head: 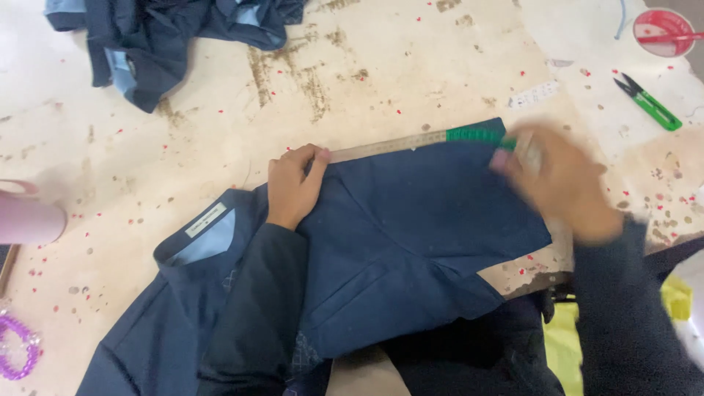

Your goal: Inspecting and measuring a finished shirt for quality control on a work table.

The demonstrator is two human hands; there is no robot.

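Nearest the camera, a navy garment (411, 242) lies spread flat on the worn desk (220, 139), its collar to the left and a folded panel squared up against a long ruler (396, 144) along its top edge. At the left, the left hand (292, 185) comes over a dark sleeve and lies palm-down, fingers curled and pressed together on the fold and the ruler's end — seemingly pinning both. Further right, the right hand (561, 183) is blurred over the ruler's green-taped end, pinching something small and pale — what, I cannot tell; green snips (649, 103) lie beyond.
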